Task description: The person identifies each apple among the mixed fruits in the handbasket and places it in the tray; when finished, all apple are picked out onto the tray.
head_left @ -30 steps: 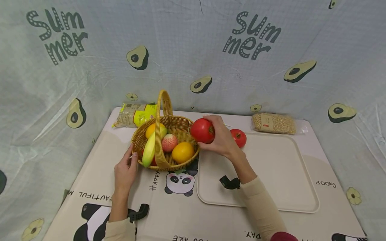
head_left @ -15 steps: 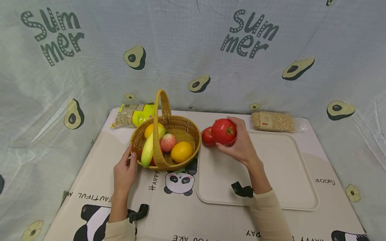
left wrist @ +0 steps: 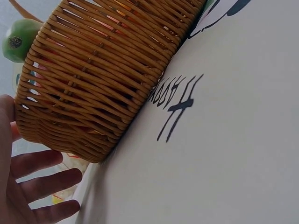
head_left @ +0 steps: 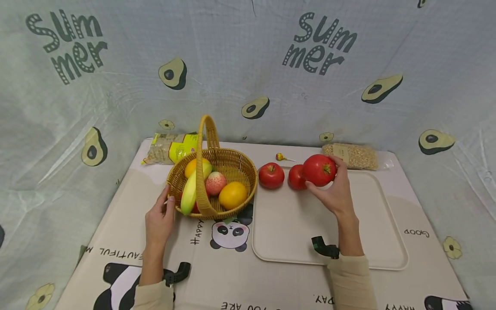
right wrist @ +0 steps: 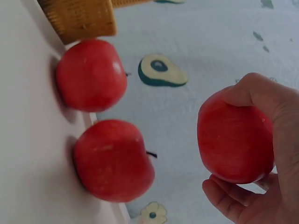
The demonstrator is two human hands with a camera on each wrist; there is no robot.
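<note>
A yellow wicker basket [head_left: 240,161] stands left of centre, holding a banana [head_left: 190,193], a peach [head_left: 215,183], an orange [head_left: 233,195] and other fruit. My left hand [head_left: 159,219] rests against its left end; the left wrist view shows the lower fingers extended below the rim. My right hand [head_left: 336,191] grips a large red fruit [head_left: 318,170] with a star-shaped end, raised above the back of the beige tray [head_left: 329,232]. Two red apples, the left apple [head_left: 271,175] and the right apple [head_left: 296,177], sit at the tray's back edge; the held fruit overlaps the right one.
A lollipop [head_left: 280,156] lies behind the apples. At the back right is a clear bag of pale grains [head_left: 358,156], partly hidden by the held fruit. A yellow-labelled bag [head_left: 166,148] lies behind the basket. A patterned curtain [head_left: 217,77] rises beyond the table.
My right hand has carried the large red fruit rightward, away from the basket and past the two apples, uncovering them and the lollipop. My left hand stays against the basket.
</note>
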